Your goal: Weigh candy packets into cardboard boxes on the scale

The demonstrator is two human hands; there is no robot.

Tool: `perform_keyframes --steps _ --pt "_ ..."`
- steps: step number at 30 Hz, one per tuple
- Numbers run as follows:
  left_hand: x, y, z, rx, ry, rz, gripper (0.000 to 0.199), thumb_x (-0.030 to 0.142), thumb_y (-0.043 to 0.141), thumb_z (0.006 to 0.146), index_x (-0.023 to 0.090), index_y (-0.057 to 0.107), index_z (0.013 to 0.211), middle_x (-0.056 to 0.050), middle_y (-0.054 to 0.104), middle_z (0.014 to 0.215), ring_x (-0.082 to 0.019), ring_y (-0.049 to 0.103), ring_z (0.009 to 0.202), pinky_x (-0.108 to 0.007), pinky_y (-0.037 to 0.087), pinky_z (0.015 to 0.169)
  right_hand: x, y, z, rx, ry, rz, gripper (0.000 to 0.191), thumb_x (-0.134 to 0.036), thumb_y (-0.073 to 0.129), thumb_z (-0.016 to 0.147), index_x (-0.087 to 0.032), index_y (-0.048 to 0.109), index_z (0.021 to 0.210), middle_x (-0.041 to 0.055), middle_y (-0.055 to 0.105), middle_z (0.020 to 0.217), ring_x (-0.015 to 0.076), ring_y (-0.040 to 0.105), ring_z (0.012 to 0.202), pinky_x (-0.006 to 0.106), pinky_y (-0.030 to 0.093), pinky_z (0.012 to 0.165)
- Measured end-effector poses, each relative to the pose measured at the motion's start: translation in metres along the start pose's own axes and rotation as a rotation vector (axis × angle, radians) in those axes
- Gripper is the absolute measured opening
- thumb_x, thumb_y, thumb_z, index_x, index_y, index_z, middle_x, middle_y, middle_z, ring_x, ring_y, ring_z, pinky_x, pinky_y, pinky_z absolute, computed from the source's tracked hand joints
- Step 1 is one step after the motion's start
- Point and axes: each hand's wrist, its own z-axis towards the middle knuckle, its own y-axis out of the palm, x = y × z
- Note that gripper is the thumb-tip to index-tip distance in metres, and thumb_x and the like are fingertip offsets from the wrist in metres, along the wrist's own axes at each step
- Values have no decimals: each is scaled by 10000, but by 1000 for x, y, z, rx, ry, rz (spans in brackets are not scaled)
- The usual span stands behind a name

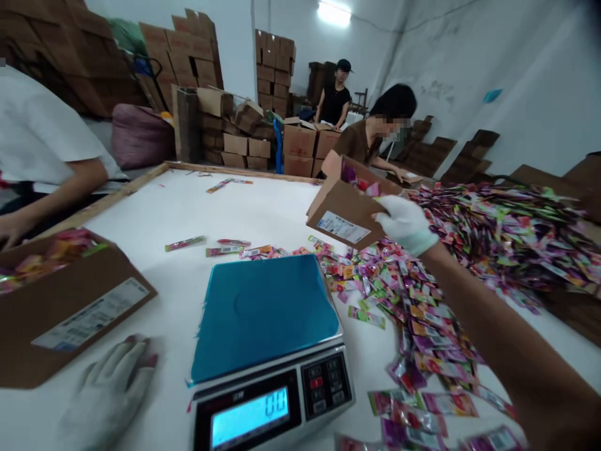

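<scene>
My right hand (406,224), in a white glove, grips the near right corner of an open cardboard box (335,203) that is tilted above the table's far side. Colourful sachets and a printed label show on this box. My left hand (113,391), gloved with bare fingertips, rests on the white tabletop with its fingers stretched out. Just beyond it stands another cardboard box (79,313) filled with sachets. Between my hands sits a digital scale (267,332) with a blue platform; its lit display shows zeros.
Loose sachets (422,313) cover the table right of the scale, and a big heap (511,232) rises behind them. One person (361,141) leans over the far side, another (334,100) stands farther back. A co-worker's arm (61,194) is at left. Stacked cartons (183,53) line the wall.
</scene>
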Motion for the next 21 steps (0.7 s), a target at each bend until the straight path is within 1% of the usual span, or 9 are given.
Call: perform_keyframes --steps 3,5,9,12,14,16,18,19,21 --pt "-14 16 -5 0 1 -53 774 638 209 983 166 707 1342 -242 670 1585 -434 604 1552 -611 444 1355 -30 -69 -23 92 -225 44 335 -349 686 977 -229 834 1254 106 829 1134 327 753 1074 403 585 940" --pt "-16 19 -6 -9 -18 -46 773 638 209 998 154 688 1363 -253 656 1597 -437 587 1570 -615 433 1364 -66 -96 -43 43 -330 60 282 -352 708 989 -243 831 1218 93 828 1131 309 756 1052 395 583 935" --pt "-10 14 -15 -56 -56 -35 774 609 210 1023 127 687 1397 -254 632 1626 -418 542 1615 -621 413 1382 -153 -95 -82 -282 -495 45 303 -281 677 1046 -201 807 1308 118 838 1245 298 791 1068 394 605 917" --pt "-6 8 -27 -54 -42 -35 734 575 257 1033 123 706 1398 -237 641 1622 -394 531 1625 -608 415 1387 -188 -82 -97 -397 -663 35 347 -201 613 1076 -155 767 1383 156 835 1263 333 808 1129 447 636 949" --pt "-2 1 -34 -52 -43 -43 735 552 273 1033 87 720 1385 -256 641 1611 -407 546 1605 -613 429 1376 -183 -83 -101 -293 -774 122 380 -179 667 1032 -142 737 1403 197 781 1427 369 784 1253 507 644 1035" --pt "3 -5 -40 -36 -42 -57 717 529 285 1036 69 734 1355 -273 655 1582 -431 577 1560 -635 458 1344 -159 -90 -109 -95 -817 300 446 -224 767 975 -168 704 1413 215 633 1662 401 692 1446 563 613 1161" --pt "9 -12 -45 -19 -33 -66 669 503 310 1046 77 735 1340 -271 669 1560 -441 588 1537 -649 471 1321 -123 -94 -126 88 -732 485 513 -315 818 967 -221 667 1448 188 496 1789 410 553 1612 606 544 1278" --pt "11 -14 -46 -19 -30 -66 645 491 323 1055 83 729 1346 -264 669 1561 -436 580 1543 -646 468 1322 -103 -92 -140 131 -652 550 529 -347 809 986 -253 648 1481 168 507 1779 397 526 1641 615 519 1311" --pt "15 -16 -49 -38 -22 -63 617 476 343 1078 81 704 1386 -248 650 1593 -414 538 1583 -618 437 1349 -65 -73 -179 89 -491 610 575 -366 758 1028 -322 594 1578 133 620 1673 359 609 1578 600 556 1293"
